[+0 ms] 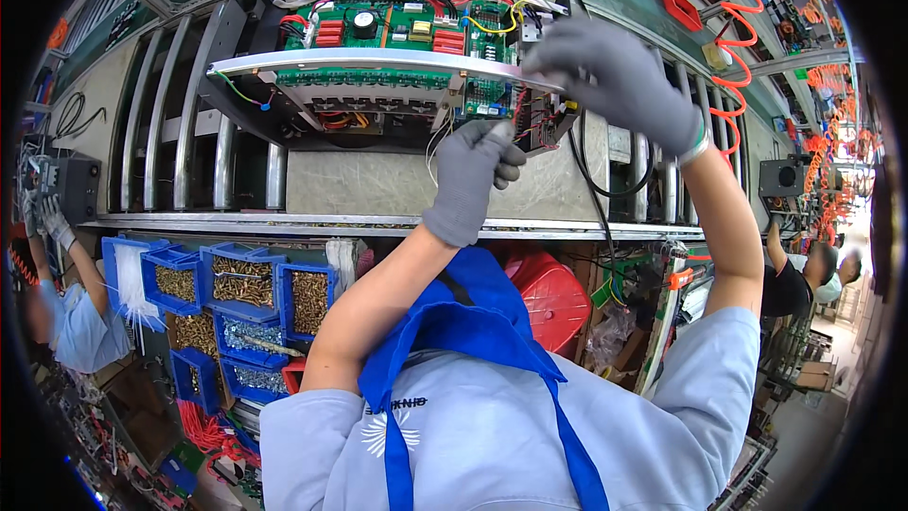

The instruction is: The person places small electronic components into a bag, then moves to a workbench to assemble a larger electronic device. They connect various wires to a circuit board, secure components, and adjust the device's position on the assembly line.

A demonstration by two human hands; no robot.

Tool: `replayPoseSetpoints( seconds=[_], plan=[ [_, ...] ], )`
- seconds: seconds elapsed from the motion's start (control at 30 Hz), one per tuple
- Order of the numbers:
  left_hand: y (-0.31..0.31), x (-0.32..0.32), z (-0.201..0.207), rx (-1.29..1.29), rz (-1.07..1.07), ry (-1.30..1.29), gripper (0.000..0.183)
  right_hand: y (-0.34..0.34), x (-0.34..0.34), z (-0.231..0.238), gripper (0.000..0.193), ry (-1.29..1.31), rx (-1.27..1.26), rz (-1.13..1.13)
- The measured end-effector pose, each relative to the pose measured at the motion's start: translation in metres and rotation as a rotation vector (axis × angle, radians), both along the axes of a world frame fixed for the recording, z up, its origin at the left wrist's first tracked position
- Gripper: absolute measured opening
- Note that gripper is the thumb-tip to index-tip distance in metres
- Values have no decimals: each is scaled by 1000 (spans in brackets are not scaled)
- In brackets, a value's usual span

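A long open-frame electronic unit (pixel 378 61) lies on the roller line in front of me, with green circuit boards between two silver rails. My left hand (pixel 475 175), in a grey glove, is closed at the unit's near right side, thumb pressed to the fingers. Thin red wires (pixel 519 106) run just above its fingertips; what the pinch holds is too small to make out. My gloved right hand (pixel 619 80) hovers over the unit's right end, fingers bent and somewhat apart, hiding part of that end. No object shows in it.
Blue bins (pixel 241 282) of screws and small metal parts stand at the lower left. A red plastic stool (pixel 550 301) sits below the bench edge. Coiled orange air hoses (pixel 738 19) hang at the right, and a black cable (pixel 605 191) loops beside the unit. Other people work at both sides.
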State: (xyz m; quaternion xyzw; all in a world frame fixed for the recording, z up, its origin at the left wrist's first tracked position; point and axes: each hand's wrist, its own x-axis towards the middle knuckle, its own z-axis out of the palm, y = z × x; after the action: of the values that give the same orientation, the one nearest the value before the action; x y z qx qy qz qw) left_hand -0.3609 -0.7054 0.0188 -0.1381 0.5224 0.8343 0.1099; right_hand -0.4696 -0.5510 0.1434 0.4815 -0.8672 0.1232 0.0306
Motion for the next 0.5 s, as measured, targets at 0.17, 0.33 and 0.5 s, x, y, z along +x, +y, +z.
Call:
replayPoseSetpoints(
  seconds=[0.17,0.33,0.5],
  plan=[
    [3,12,3,-80,-217,181,26,12,62,-27,17,2,467,-78],
    [-14,-2,-41,300,-466,141,27,15,61,-31,19,-143,403,-92],
    [-8,-15,-67,794,-444,55,29,7,47,-33,21,-267,236,-128]
  ],
)
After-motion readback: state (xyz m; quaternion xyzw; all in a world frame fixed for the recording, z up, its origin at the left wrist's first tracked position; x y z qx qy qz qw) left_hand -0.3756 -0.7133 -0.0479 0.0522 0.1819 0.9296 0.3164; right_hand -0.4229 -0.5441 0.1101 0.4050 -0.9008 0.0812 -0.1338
